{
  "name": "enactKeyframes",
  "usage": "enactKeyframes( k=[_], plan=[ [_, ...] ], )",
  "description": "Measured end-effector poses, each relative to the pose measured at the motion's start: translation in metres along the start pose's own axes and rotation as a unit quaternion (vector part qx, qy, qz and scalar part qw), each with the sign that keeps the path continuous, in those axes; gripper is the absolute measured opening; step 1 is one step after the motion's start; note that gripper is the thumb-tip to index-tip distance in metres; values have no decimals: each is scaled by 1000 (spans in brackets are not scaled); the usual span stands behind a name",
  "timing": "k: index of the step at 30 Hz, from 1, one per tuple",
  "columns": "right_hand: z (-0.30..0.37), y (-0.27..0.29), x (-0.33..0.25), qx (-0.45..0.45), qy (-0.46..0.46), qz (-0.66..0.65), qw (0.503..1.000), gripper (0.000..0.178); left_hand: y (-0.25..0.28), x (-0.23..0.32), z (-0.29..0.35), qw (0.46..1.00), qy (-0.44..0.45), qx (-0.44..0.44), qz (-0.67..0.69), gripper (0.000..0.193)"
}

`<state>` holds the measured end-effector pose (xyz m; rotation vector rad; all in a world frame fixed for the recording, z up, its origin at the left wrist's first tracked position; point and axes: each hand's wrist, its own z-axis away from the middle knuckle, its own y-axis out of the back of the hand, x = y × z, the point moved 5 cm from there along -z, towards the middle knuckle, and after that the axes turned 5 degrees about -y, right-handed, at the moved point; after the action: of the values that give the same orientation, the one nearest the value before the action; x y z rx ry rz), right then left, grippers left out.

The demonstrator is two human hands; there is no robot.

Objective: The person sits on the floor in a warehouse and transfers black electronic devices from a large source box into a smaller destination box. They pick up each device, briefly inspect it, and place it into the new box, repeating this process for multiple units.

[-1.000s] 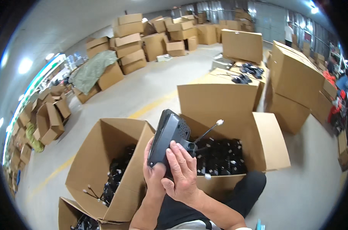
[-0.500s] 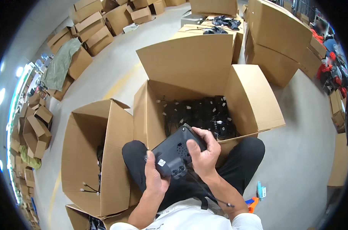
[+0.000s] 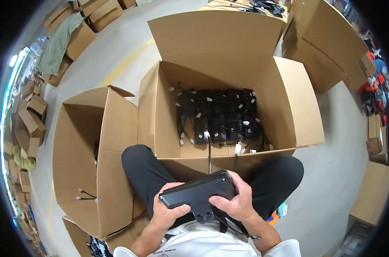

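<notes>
Both my hands hold a black plastic device housing (image 3: 194, 195) in front of my lap. My left hand (image 3: 168, 212) grips its left end, thumb on the face. My right hand (image 3: 238, 200) wraps the right end, its thumb also pressing the face. A rounded double-barrel part sticks out of the device's near edge. Black cables (image 3: 209, 156) with white connectors run from behind its far edge toward the open cardboard box (image 3: 228, 163). A thin black lead trails beside my right forearm. Inside the box lie several black units (image 3: 218, 105) with white-tipped cables.
My knees flank the near wall of the box. A second open carton (image 3: 76, 150) stands to the left, with cables inside. Another box (image 3: 136, 231) is at lower left. Larger cartons (image 3: 318, 55) stand at the far right. A blue and orange object (image 3: 282, 210) lies beside my right leg.
The device has been turned to lie more level and brought lower, between both thumbs. Its cables with white connectors now show over the box edge. The view has tipped down toward the box.
</notes>
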<state>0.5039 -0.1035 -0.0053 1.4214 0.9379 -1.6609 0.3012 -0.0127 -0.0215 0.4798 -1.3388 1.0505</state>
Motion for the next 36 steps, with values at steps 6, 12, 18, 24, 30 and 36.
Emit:
enactKeyframes(
  k=[6,12,18,24,30,36],
  plan=[
    [-76,12,-105,-76,257,228,936,69,-34,84,-75,920,23,-224,-320,73],
    [-227,32,-87,-280,-17,61,958,101,-60,134,-186,993,-112,-20,-30,49],
    [-300,82,93,-261,-292,198,899,27,-28,-4,-298,958,15,60,-280,48],
    [-336,28,208,-297,-107,519,794,24,98,-208,-338,864,253,160,-405,48],
    [-324,15,245,-293,-123,474,821,23,117,-237,-336,855,233,56,-460,43],
    [-325,15,245,-268,-157,438,844,18,61,-244,-321,498,-122,-130,-849,64]
  ],
)
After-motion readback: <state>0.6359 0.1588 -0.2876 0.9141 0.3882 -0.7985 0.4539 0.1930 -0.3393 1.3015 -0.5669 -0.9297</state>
